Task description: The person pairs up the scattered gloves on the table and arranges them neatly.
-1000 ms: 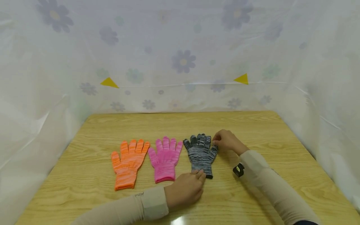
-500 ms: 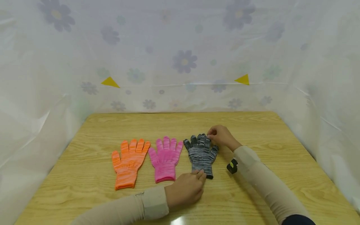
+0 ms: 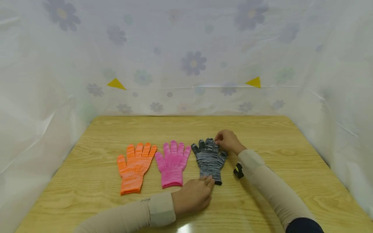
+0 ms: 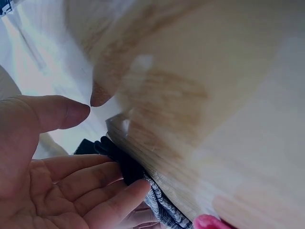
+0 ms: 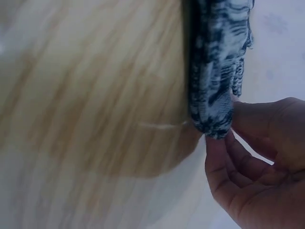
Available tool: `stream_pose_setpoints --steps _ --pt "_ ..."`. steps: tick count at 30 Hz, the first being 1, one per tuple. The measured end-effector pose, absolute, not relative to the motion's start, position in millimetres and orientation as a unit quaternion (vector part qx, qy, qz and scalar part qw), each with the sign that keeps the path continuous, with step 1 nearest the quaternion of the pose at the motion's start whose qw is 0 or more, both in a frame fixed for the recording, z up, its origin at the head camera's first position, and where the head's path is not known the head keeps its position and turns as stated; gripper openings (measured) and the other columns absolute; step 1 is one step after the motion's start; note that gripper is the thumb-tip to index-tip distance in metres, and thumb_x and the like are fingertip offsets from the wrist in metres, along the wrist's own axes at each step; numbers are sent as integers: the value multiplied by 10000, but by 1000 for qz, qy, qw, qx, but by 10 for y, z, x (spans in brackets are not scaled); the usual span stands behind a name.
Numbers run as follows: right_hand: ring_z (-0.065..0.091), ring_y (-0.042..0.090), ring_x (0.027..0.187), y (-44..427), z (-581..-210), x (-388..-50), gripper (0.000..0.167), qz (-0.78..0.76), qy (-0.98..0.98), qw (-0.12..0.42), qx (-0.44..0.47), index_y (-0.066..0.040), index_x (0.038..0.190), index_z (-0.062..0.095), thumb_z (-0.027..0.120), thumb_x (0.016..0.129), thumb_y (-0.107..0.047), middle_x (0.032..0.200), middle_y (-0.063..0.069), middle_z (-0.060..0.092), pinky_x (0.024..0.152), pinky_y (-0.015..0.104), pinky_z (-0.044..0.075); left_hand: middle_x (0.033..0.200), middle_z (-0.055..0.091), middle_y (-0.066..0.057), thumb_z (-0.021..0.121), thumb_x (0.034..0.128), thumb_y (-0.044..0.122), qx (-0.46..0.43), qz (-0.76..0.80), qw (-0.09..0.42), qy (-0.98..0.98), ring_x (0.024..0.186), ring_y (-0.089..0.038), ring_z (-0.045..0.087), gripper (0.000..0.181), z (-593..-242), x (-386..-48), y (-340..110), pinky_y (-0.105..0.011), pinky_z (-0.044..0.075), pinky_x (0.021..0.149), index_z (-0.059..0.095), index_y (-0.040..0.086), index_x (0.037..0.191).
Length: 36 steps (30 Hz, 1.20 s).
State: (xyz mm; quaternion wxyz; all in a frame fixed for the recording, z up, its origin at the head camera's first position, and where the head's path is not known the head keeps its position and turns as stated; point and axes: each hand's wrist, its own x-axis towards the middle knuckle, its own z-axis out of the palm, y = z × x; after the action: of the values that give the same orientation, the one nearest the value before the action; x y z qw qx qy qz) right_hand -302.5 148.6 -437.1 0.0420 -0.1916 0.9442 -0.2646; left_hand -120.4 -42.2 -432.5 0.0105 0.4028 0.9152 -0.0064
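A black-and-grey knit glove (image 3: 210,161) lies flat on the table with its fingers pointing away. My left hand (image 3: 193,195) rests its fingertips on the glove's cuff. In the left wrist view those fingers (image 4: 90,181) are fairly straight, and the thumb stands apart from them. At the glove's upper right, my right hand (image 3: 228,141) pinches one of its fingers near the tip. The right wrist view shows thumb and fingertips close around the striped knit (image 5: 214,86), partly hidden behind it. To the left lie a pink glove (image 3: 172,165) and an orange glove (image 3: 134,168).
The wooden table (image 3: 262,129) is enclosed by white flower-patterned sheeting (image 3: 163,48) at the back and sides. Two yellow triangles (image 3: 116,84) are fixed on the back sheet. A small black device (image 3: 238,171) sits at the right wrist.
My right hand has moved left and slightly away, from beside the grey glove's thumb to the neighbouring finger, which it now pinches. The left hand stays on the cuff.
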Motion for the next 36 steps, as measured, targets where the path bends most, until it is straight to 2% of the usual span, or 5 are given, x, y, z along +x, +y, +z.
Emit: stream_pose_setpoints --steps 7,13,23,31,36 --pt "644 304 882 1414 -4332 -3005 240 -258 941 17 -220 18 1063 690 577 963 -168 983 155 687 776 460 534 1355 557 -92 576 937 327 405 -17 -3 914 1234 -197 543 507 -4336 -1221 -410 -280 502 933 537 30 1346" --pt "632 251 801 1369 -4341 -3019 153 -264 941 20 -212 -14 971 695 636 924 -146 902 116 681 720 418 534 1373 541 -90 573 940 333 402 -12 12 915 1248 -195 531 515 -4339 -1220 -418 -281 495 945 525 37 1359" --pt "581 180 672 1255 -4244 -3013 82 -300 927 -18 -224 -48 902 682 643 917 -119 823 79 658 616 357 502 1358 554 -80 586 928 340 403 -13 2 915 1235 -191 540 518 -4349 -1200 -434 -277 500 934 536 43 1349" --pt "612 178 719 1243 -4431 -3103 80 -271 939 1 -211 -74 854 691 676 897 -140 830 56 669 664 370 530 1368 542 -88 575 938 347 408 -17 8 913 1242 -198 535 527 -4341 -1192 -425 -287 490 954 521 38 1360" --pt "626 210 750 1232 -4416 -3111 88 -268 942 1 -202 -61 888 696 666 904 -143 860 79 677 682 391 535 1365 546 -84 580 935 354 407 -21 3 913 1238 -196 537 526 -4328 -1198 -422 -281 495 944 527 43 1356"
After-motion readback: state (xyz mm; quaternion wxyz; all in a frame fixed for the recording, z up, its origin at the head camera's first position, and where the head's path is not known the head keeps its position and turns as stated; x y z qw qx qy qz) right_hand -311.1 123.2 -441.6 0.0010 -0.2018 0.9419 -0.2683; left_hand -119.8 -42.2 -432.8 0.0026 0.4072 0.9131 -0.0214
